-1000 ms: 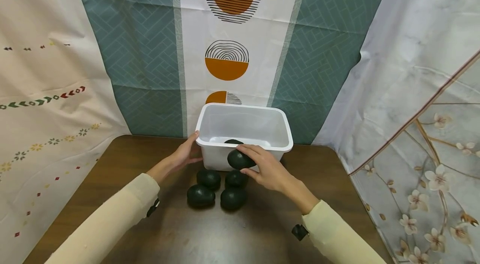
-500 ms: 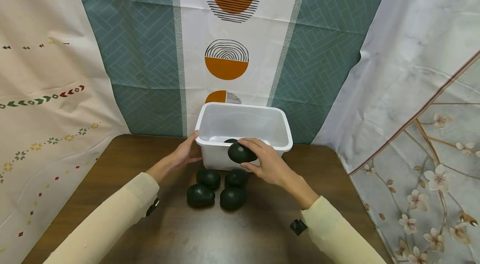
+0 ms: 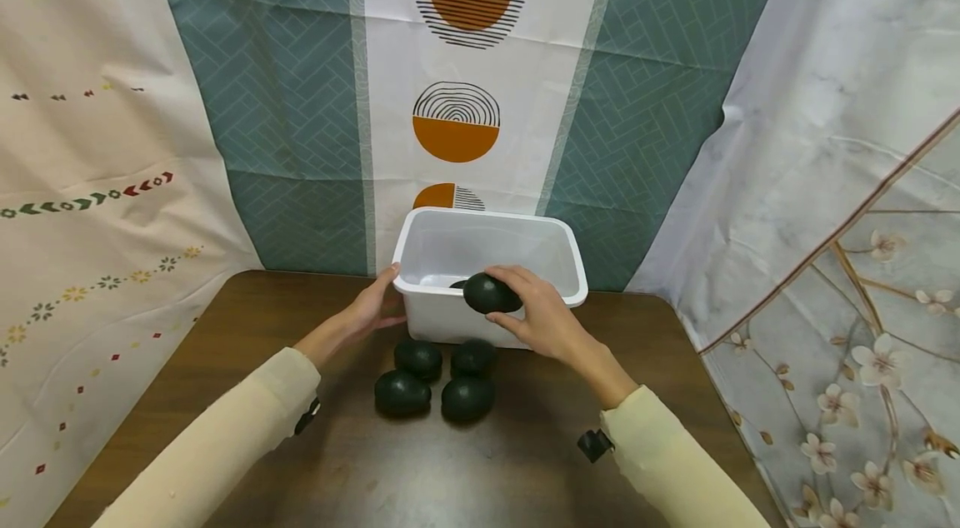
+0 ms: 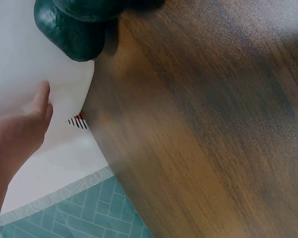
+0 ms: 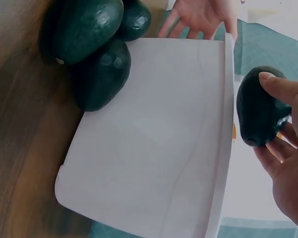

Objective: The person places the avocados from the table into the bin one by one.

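My right hand (image 3: pixel 546 318) grips a dark green avocado (image 3: pixel 489 293) between thumb and fingers, at the front rim of a white plastic bin (image 3: pixel 442 318). In the right wrist view the held avocado (image 5: pixel 260 106) is level with the bin's rim, just beyond it. My left hand (image 3: pixel 367 307) rests against the bin's left side, thumb at the rim corner and fingers extended along the wall. Part of another avocado (image 3: pixel 458 284) shows inside the bin, mostly hidden by the front wall and the held one. Several avocados (image 3: pixel 402 393) lie grouped on the table before the bin.
The bin stands at the back of a brown wooden table (image 3: pixel 360 478). Behind it hangs a patterned teal and white cloth (image 3: pixel 285 112). A floral cloth (image 3: pixel 847 378) closes off the right side, and a cream patterned cloth (image 3: pixel 97 153) the left.
My right hand has raised the avocado from in front of the bin's wall to its front rim, slightly rightward. My left hand stays at the bin's side.
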`<state>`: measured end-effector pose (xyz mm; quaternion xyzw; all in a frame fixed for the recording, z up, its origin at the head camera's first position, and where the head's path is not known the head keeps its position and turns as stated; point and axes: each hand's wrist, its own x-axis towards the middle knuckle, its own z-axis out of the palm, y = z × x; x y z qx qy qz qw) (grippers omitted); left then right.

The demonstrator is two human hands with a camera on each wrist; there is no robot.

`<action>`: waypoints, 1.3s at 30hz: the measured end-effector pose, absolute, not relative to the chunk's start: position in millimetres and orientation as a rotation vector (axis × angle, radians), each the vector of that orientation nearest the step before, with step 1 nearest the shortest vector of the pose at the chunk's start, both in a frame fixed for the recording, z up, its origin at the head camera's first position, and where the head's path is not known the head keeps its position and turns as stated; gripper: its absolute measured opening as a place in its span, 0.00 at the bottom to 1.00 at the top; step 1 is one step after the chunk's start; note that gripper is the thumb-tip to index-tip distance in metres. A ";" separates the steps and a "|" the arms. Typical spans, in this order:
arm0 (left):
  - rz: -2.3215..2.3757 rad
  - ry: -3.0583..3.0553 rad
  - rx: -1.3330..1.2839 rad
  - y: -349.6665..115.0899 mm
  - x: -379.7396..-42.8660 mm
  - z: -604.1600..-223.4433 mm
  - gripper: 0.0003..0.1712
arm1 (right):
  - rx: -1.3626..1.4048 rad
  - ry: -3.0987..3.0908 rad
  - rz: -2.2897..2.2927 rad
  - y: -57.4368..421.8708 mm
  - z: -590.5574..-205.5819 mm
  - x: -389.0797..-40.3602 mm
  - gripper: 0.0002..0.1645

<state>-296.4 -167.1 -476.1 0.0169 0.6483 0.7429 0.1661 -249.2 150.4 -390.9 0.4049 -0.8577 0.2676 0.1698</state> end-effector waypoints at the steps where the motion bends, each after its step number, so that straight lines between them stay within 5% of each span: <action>1: 2.113 1.849 0.045 -166.7 -295.9 -476.3 0.49 | 1.147 -2.439 0.765 150.9 -391.3 -250.1 0.38; 39: 2.078 1.875 0.087 -167.7 -296.4 -475.6 0.49 | 0.792 -2.477 1.033 163.6 -392.6 -294.3 0.40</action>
